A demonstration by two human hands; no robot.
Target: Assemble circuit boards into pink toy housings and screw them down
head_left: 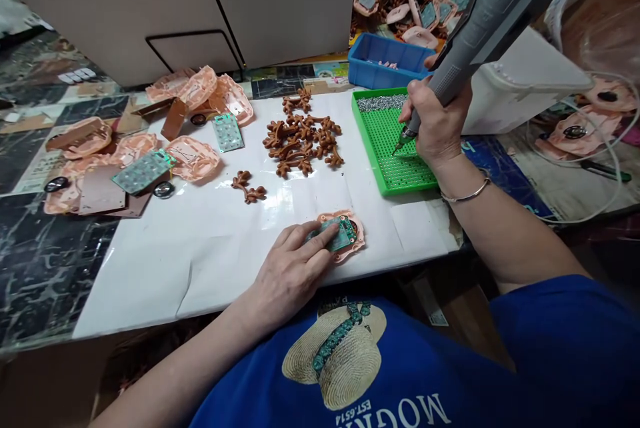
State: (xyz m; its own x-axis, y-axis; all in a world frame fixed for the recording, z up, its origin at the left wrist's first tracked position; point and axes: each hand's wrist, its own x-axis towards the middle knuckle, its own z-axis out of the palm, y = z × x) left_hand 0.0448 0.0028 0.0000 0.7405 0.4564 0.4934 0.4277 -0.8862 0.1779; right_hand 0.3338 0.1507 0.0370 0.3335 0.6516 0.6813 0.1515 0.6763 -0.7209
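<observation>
blue shirt (425,348) with a straw-hat print is filling the foreground, and just beyond it the left hand (295,261) is laying its fingers on a green circuit board (341,235). that board is sitting in a pink shell (358,247) near the close edge of the white sheet (240,241). the thumb is hiding, so whether the hand is pinching anything, one cannot tell. over to the right hand (443,118): it is wrapping around a grey electric screwdriver (480,41), a bracelet (467,193) circling the wrist, the bit pointing down over the green tray (383,138). silvery screws (383,102) are lying along the tray's far end. behind it a blue bin (373,75) is standing, a white tub (520,95) to the right. left of the tray, brown knobbly pieces (303,141) are clustering, one lying apart. farther left, other pink shells (193,158) are piling among more boards (143,171). at the back, a big box (280,15) is looming, printed "product of china".
</observation>
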